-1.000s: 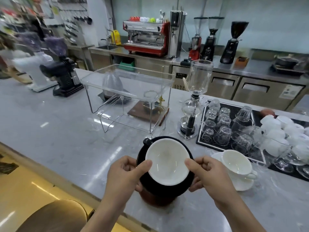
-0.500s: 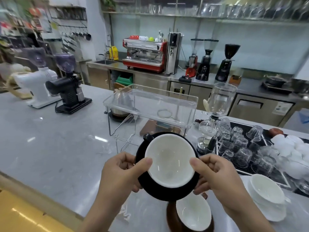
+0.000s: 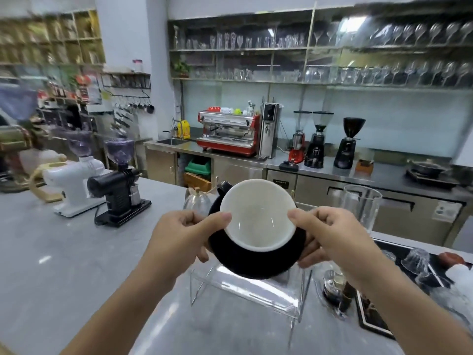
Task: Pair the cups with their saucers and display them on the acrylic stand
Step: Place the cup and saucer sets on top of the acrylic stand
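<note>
A black cup with a white inside (image 3: 257, 216) sits on a black saucer (image 3: 253, 262), held up in the air between both hands. My left hand (image 3: 184, 237) grips the saucer's left edge, thumb against the cup rim. My right hand (image 3: 330, 234) grips the right edge the same way. The cup's black handle points to the far left. The clear acrylic stand (image 3: 245, 290) lies directly below and behind the saucer, its top mostly hidden by the saucer.
A black grinder (image 3: 120, 185) and a white grinder (image 3: 74, 180) stand on the grey counter (image 3: 51, 265) at the left. A glass siphon brewer (image 3: 358, 216) stands right of the stand. Upturned glasses on a black mat (image 3: 414, 262) lie far right.
Both hands have lifted the cup and saucer up and forward, over the acrylic stand. The view has tilted upward, so the other cups near the counter's front edge have dropped out of sight.
</note>
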`<state>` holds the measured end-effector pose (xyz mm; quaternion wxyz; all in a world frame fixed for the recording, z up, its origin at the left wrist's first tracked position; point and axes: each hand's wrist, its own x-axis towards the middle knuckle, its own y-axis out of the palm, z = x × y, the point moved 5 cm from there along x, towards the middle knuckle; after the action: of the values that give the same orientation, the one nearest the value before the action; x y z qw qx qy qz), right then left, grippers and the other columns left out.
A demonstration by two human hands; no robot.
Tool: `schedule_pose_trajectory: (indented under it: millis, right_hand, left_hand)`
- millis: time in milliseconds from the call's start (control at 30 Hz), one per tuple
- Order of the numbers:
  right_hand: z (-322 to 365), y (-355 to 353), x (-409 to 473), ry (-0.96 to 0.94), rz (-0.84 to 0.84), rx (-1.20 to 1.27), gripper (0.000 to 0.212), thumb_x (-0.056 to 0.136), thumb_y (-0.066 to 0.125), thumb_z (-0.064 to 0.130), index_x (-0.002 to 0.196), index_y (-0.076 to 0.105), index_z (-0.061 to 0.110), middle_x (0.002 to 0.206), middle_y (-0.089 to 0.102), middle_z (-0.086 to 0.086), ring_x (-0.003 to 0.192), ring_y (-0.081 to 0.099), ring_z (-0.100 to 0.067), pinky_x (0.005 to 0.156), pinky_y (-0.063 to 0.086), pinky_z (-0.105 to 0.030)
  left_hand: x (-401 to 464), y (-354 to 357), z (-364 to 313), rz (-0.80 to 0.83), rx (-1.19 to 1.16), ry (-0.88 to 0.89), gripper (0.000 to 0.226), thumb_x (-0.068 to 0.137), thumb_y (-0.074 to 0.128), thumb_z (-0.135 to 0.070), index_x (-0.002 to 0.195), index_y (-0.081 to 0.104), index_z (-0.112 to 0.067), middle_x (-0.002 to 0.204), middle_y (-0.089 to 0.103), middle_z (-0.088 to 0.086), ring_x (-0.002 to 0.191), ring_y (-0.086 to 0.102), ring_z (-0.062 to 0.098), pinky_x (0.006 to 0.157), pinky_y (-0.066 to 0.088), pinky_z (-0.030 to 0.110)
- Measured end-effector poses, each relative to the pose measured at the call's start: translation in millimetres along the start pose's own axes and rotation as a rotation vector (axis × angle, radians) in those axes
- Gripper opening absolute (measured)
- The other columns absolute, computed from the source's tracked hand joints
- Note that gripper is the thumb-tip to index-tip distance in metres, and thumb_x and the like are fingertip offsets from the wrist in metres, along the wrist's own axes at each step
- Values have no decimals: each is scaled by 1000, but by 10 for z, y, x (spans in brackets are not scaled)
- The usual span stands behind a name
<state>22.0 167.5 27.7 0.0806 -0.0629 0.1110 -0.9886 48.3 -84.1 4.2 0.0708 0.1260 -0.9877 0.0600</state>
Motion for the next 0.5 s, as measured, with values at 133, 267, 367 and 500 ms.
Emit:
schedule_pose_trajectory:
  millis: [133,267,367,500]
  right_hand:
    - [63,-25,502,16,75,-54,50,80,75,47,89,69,-1,69,76,-18,59,74,-31,54,62,-32]
    - [28,-22,948,57,126,-87,49,85,72,46,93,72,-2,72,77,-19,63,76,-31,56,62,-31]
    - [-24,-28,1233,109,134,-82,50,85,71,47,94,73,-3,73,77,-20,62,76,-29,55,61,-29]
    - [-85,-25,1546,175,129,-74,51,84,73,46,96,68,-4,66,76,-17,58,76,-27,51,59,-27]
  left_hand:
    - [363,-13,-62,12,106,-68,49,78,79,-47,79,73,1,66,75,18,34,44,6,34,34,16]
    - [730,51,-86,57,208,-132,56,83,73,-51,91,74,5,68,77,15,32,33,6,34,29,17]
    - [991,104,-88,81,274,-210,57,83,71,-53,93,73,3,75,79,17,32,30,6,34,27,17]
    - [1302,128,-66,72,366,-284,63,82,70,-57,101,70,3,86,77,27,35,28,9,36,25,17]
